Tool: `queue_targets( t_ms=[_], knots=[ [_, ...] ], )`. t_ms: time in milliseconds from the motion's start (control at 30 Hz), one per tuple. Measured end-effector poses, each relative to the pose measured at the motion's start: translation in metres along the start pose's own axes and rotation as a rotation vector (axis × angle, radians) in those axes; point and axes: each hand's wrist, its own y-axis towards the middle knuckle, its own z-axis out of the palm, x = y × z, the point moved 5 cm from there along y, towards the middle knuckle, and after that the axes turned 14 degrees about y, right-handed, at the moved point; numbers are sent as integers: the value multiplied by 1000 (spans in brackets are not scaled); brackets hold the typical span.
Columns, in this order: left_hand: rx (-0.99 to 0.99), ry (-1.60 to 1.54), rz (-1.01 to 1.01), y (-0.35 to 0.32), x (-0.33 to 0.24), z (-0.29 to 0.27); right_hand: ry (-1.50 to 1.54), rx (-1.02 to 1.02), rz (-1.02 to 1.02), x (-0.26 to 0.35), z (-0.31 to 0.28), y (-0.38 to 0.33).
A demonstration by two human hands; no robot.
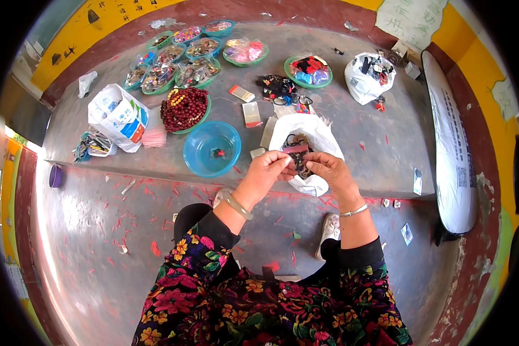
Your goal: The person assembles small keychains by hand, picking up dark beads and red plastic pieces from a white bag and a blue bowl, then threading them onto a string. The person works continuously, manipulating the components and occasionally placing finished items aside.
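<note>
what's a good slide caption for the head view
Both hands, left hand and right hand, pinch a small dark trinket above a white bag, beside a blue bowl.

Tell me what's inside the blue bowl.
The blue bowl holds one small red-and-dark piece near its middle; the rest of its bottom shows bare. What kind of piece it is cannot be told at this size.

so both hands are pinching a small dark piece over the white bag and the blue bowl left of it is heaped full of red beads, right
Not quite. In the head view the left hand and right hand do pinch a small dark piece over the white bag, but the blue bowl is nearly empty, with only one small red item in it. The dark red beads are heaped in the green bowl behind it.
</note>
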Motion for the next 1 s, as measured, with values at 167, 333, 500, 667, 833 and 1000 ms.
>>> queue_targets(
  t_ms=[167,333,500,667,833,1000],
  knots=[
    [20,9,0,-2,3,2,-77,-9,46,0,2,-2],
    [23,12,10,-3,1,3,-47,-47,15,-3,1,0],
    [37,-50,3,-5,0,6,-13,-68,-57,-1,4,-1],
    [64,-38,-13,-7,-1,9,2,-78,-64,0,6,-2],
    [87,-29,-14,-6,0,11,25,-90,-78,1,5,-2],
    [99,-31,-15,-7,-2,12,20,-80,-46,-2,3,-1]
  ],
)
